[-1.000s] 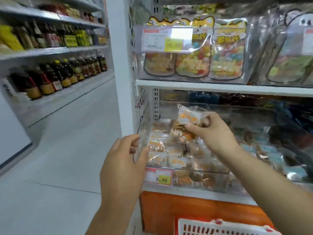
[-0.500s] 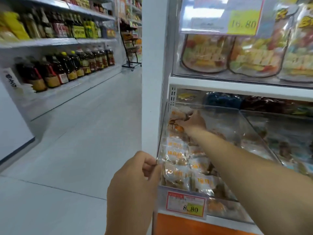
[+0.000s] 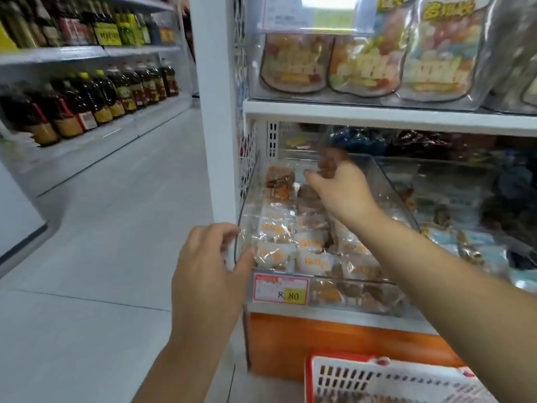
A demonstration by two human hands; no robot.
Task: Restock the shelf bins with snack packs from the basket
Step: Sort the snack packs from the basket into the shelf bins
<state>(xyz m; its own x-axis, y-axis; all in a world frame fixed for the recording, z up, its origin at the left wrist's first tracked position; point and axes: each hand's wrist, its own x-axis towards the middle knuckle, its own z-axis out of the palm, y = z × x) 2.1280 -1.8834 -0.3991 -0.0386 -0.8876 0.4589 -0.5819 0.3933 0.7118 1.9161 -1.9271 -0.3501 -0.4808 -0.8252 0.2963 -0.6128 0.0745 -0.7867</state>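
Lining the far-left shelves are dark bottles (image 3: 96, 100). Next, the left hand (image 3: 209, 271) pinches the front-left corner of a clear bin (image 3: 389, 187), thumb and curled fingers clamped on its wall. Many snack packs (image 3: 308, 245) fill the bin. Above its back, the right hand (image 3: 343, 193) grips one blurred snack pack (image 3: 331, 158) in curled fingers. A red-rimmed basket (image 3: 343, 359) sits low at right, below the shelf.

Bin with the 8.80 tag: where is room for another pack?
The bin shows bare room only at its back, behind the right hand. Front and middle packs are crowded; the left hand grips the front-left corner.
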